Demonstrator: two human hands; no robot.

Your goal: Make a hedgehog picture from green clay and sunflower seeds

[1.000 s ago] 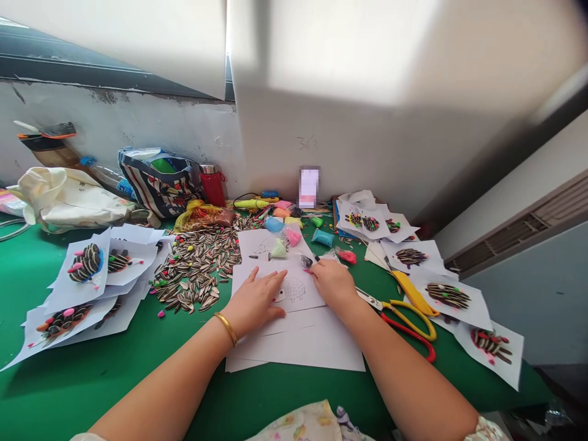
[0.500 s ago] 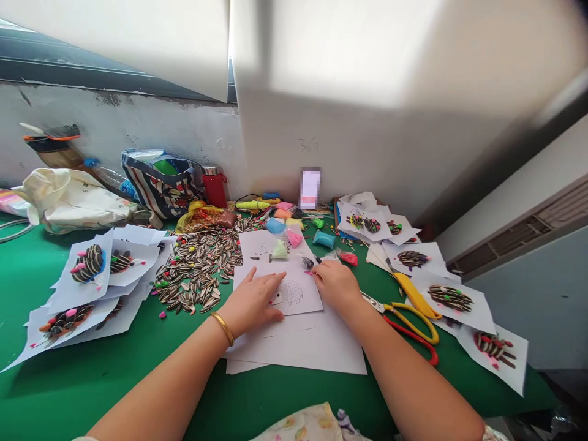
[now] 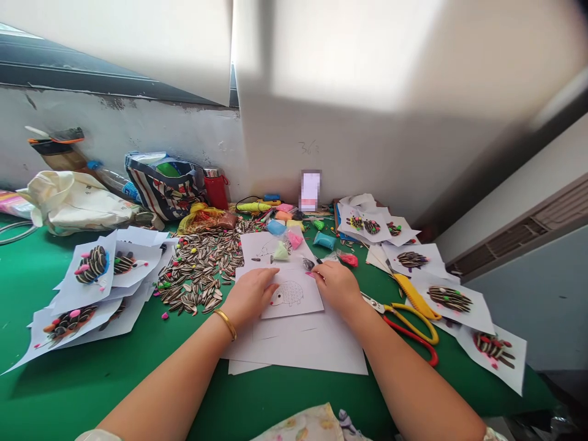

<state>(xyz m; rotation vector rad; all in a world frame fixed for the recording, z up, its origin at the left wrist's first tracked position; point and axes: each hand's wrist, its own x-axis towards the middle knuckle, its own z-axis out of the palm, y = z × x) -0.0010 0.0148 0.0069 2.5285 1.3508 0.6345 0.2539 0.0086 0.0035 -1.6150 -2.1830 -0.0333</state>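
A: Fingers (image 3: pixel 264 279) on the left hand (image 3: pixel 250 296), what are they doing?

B: They lie low and a bit spread out on the paper. They hold nothing. The flat hand seems to keep the paper from sliding.

A: Which paper?

B: The small white sheet with the drawn hedgehog (image 3: pixel 288 294). It sits between the two hands, on top of a bigger pile of white paper (image 3: pixel 294 349).

A: And the right hand (image 3: pixel 339 288)?

B: Its fingers (image 3: pixel 327 269) are curled in, with the tips close together, near the top corner of the sheet. A tiny pink bit (image 3: pixel 312 275) sits right by the tips. They may be pinching it, but the view is poor there, so I can't tell.

A: Is there room to move?

B: Some. The green table (image 3: pixel 92 392) is bare past the bottom edge of the paper. A big heap of striped sunflower seeds (image 3: pixel 199 269) sits close on the left. Little bags of soft clay (image 3: pixel 276 227) sit just above the sheets. The yellow and red scissors (image 3: pixel 411 324) lie a short way past the right hand, so that hand can't go far that way without bumping them.
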